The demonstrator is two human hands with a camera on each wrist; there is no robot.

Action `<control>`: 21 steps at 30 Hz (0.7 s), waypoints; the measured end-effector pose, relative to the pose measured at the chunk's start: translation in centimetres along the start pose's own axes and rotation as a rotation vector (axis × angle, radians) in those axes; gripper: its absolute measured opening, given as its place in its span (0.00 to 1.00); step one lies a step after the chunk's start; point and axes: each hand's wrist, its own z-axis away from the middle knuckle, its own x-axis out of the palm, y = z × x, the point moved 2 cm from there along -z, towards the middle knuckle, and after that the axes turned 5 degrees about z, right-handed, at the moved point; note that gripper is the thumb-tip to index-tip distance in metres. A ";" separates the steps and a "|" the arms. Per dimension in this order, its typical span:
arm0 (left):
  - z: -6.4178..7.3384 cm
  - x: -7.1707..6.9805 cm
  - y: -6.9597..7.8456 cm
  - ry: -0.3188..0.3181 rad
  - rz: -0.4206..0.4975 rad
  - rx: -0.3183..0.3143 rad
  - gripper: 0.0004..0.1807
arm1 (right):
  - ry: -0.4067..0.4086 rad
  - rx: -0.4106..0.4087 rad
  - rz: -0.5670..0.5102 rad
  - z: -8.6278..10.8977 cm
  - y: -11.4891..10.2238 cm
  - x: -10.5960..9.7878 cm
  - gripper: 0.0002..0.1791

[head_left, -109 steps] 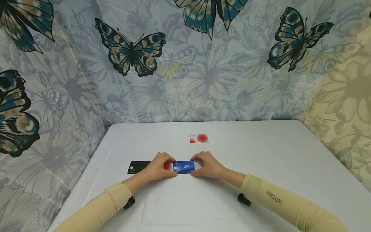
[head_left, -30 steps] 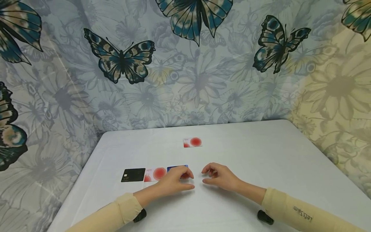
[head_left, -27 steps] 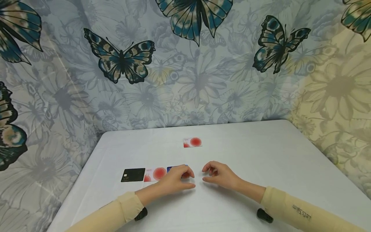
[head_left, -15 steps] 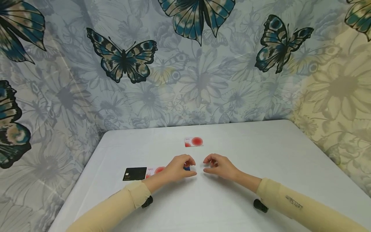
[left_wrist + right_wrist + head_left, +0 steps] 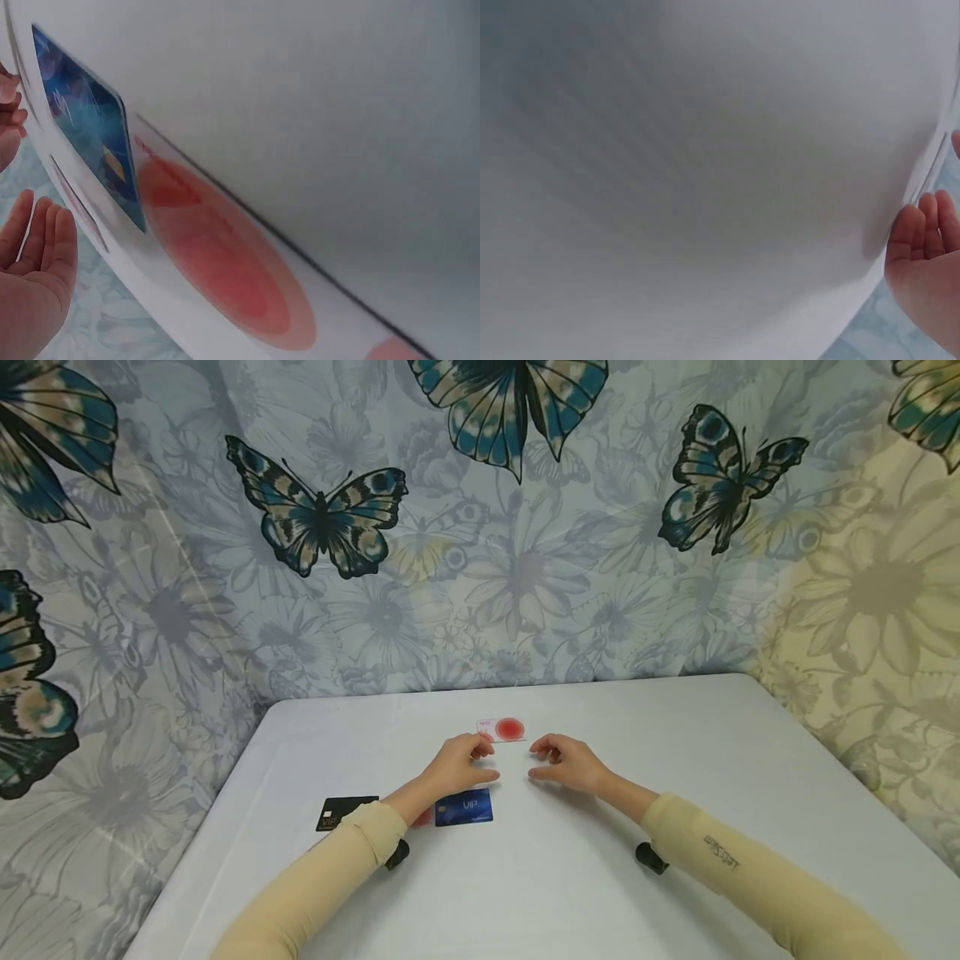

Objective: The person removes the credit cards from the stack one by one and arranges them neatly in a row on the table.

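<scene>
In the head view my left hand (image 5: pixel 457 764) hovers near the far white card (image 5: pixel 510 729) with a red circle, its fingertips overlapping that card's near left corner. Thumb and fingers are parted, with nothing between them. My right hand (image 5: pixel 573 762) faces it from the right, fingers loosely bent and holding nothing. Behind my left wrist lies a blue VIP card (image 5: pixel 463 808). A second red-circle card (image 5: pixel 232 262) shows large in the left wrist view, beside the blue one; my forearm mostly hides it in the head view. A black VIP card (image 5: pixel 345 810) ends the row at the left, partly covered by my sleeve.
All the cards lie flat on a white-covered table (image 5: pixel 675 735). Its far edge meets a wall hanging (image 5: pixel 525 577) printed with butterflies and flowers. A dark wrist camera (image 5: pixel 651 858) sits under the right wrist, and another (image 5: pixel 397 854) under the left.
Both hands let go of the blue card earlier, leaving it at the row's right end. Since then they have moved away across the table towards the far red-circle card, still holding nothing.
</scene>
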 end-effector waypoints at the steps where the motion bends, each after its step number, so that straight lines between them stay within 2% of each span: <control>1: -0.2 0.0 -0.3 0.012 0.003 -0.004 0.19 | 0.000 0.008 -0.001 -0.3 0.1 0.0 0.20; 7: -1.5 -0.3 -1.1 0.060 0.038 -0.034 0.19 | 0.018 0.015 0.018 -2.2 0.6 -0.2 0.23; 21: -4.0 -0.6 -2.7 0.099 -0.034 -0.156 0.23 | 0.041 0.047 0.098 -5.9 0.9 0.0 0.26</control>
